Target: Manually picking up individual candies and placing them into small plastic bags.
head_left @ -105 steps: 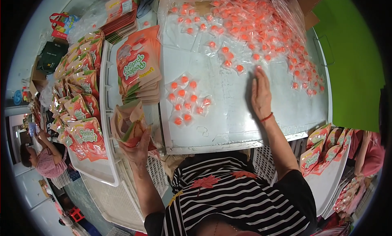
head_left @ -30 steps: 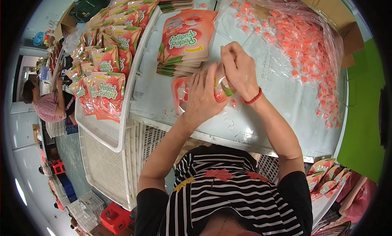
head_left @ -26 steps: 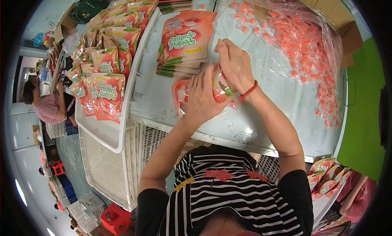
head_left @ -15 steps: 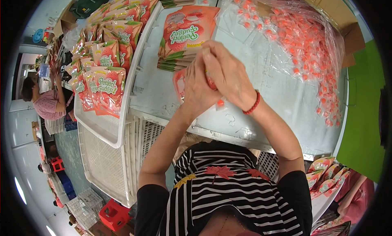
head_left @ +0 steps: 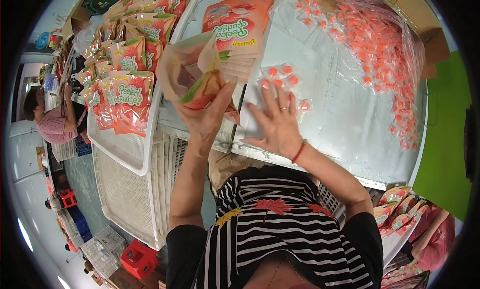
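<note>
My left hand [head_left: 207, 116] is wrapped round a pink candy pouch [head_left: 175, 71], tilted with its mouth gaping; some clear wrapping shows inside. Fingers spread, my right hand [head_left: 281, 126] lies over the pale table [head_left: 340, 129]. Its fingertips touch a small group of individually wrapped red-orange candies [head_left: 286, 70]. Just beyond my hands, a stack of flat printed pouches [head_left: 240, 36] lies on the table, partly hidden by the held pouch.
At the far right, a big heap of wrapped candies [head_left: 370, 54] spills from a clear plastic bag beside a cardboard box [head_left: 435, 44]. A white tray [head_left: 147, 154] on the left bears filled pouches [head_left: 130, 94]. Co-workers [head_left: 62, 119] are at far left and lower right.
My hands were together near the pouch stack and are now apart. The left has moved left with the open pouch; the right has come down, fingers spread, onto a group of candies.
</note>
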`<action>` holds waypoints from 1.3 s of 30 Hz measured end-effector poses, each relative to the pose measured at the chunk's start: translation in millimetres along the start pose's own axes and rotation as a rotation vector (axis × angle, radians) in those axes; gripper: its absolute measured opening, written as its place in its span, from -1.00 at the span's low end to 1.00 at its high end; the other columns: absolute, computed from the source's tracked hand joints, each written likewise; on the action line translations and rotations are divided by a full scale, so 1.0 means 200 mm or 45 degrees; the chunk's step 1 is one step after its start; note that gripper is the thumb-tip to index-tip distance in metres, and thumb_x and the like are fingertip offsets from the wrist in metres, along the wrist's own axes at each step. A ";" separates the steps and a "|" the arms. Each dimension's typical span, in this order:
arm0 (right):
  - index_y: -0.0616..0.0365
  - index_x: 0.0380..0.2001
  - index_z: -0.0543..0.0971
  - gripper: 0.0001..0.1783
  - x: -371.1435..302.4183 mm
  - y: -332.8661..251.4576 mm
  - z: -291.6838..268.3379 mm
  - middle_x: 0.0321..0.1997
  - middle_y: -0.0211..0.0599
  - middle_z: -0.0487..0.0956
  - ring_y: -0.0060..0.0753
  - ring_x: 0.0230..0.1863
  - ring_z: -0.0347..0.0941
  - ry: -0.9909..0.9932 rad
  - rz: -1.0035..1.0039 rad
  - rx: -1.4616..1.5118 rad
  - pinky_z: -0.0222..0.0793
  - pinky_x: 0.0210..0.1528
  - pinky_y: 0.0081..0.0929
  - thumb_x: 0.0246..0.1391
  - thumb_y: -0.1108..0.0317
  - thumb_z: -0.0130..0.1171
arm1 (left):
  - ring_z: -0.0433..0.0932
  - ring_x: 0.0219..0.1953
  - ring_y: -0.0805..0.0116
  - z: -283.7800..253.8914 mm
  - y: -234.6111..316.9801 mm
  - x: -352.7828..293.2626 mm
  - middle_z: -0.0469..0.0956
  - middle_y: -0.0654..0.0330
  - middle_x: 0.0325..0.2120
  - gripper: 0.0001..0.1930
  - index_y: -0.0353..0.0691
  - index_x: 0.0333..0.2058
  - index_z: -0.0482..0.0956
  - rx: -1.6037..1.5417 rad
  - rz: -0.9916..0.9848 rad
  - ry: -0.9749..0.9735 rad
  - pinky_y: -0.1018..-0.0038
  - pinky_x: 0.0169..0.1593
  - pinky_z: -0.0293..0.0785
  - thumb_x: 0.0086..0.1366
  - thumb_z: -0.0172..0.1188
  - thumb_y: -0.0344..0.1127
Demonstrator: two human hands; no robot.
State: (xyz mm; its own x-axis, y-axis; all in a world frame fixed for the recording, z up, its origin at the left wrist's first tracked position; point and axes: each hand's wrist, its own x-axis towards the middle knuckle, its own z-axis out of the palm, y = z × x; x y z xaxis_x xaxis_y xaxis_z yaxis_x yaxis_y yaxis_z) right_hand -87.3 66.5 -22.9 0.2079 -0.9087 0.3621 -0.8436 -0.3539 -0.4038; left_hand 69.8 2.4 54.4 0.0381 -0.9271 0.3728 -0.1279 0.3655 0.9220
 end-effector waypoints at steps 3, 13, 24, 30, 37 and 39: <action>-0.11 0.02 0.48 -0.27 0.02 0.06 0.12 0.27 0.07 0.14 0.30 0.28 -0.06 -0.022 -0.001 -0.057 -0.26 0.21 0.39 -0.23 -0.22 0.23 | 0.45 -0.43 0.53 -0.03 0.03 -0.04 0.47 0.22 -0.40 -0.48 -0.38 -0.14 0.33 -0.114 -0.039 -0.035 0.61 -0.38 0.42 -0.09 0.38 -0.56; 0.07 -0.23 0.53 -0.62 0.08 0.26 0.11 -0.11 -0.23 0.47 -0.18 -0.06 0.36 -0.195 0.045 -0.181 0.26 -0.09 -0.23 -0.15 0.15 0.23 | 0.32 0.06 0.09 0.00 -0.11 -0.12 0.28 -0.05 0.03 0.08 -0.37 0.20 -0.02 0.296 0.281 -0.081 0.21 0.11 0.26 -0.25 0.53 -0.33; 0.14 -0.42 0.47 -0.84 0.35 0.32 -0.28 -0.51 -0.48 0.40 -0.66 -0.57 0.20 0.841 0.835 1.843 0.23 -0.47 -0.66 0.15 0.30 0.02 | 0.33 0.04 -0.02 0.21 -0.10 -0.09 0.31 -0.04 0.04 -0.02 -0.36 0.15 0.13 0.912 0.517 -0.446 0.20 0.06 0.27 -0.24 0.49 -0.16; 0.17 -0.38 0.49 -0.84 0.41 0.14 -0.44 -0.43 -0.49 0.45 -0.70 -0.42 0.30 0.826 0.722 2.355 0.31 -0.43 -0.66 0.17 0.31 0.04 | 0.32 0.05 -0.01 0.33 -0.12 -0.07 0.31 -0.01 0.04 -0.03 -0.35 0.14 0.14 0.867 0.671 -0.354 0.19 0.09 0.24 -0.25 0.48 -0.18; 0.20 -0.21 0.51 -0.79 0.35 0.17 -0.31 -0.32 -0.39 0.53 -0.63 -0.29 0.40 0.632 0.914 1.944 0.33 -0.23 -0.64 0.17 0.31 0.03 | 0.32 0.03 -0.03 0.36 -0.12 -0.05 0.30 -0.08 0.01 -0.04 -0.38 0.15 0.10 0.828 0.644 -0.345 0.11 0.09 0.18 -0.22 0.44 -0.21; 0.21 -0.19 0.50 -0.79 0.34 0.19 -0.30 -0.33 -0.40 0.53 -0.66 -0.32 0.39 0.698 0.680 1.472 0.31 -0.26 -0.68 0.16 0.33 0.05 | 0.32 0.03 -0.04 0.38 -0.12 -0.06 0.30 -0.09 0.00 -0.06 -0.37 0.15 0.11 0.950 0.664 -0.427 0.11 0.09 0.17 -0.20 0.41 -0.22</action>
State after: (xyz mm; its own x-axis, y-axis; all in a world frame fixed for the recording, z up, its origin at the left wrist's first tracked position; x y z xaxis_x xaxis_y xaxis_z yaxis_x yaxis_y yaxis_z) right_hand -133.8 5.2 36.1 -0.4531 -0.8838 0.1165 0.1824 -0.2199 -0.9583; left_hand -2.1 -1.9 19.7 -0.4713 -0.6812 0.5603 -0.6489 0.6980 0.3028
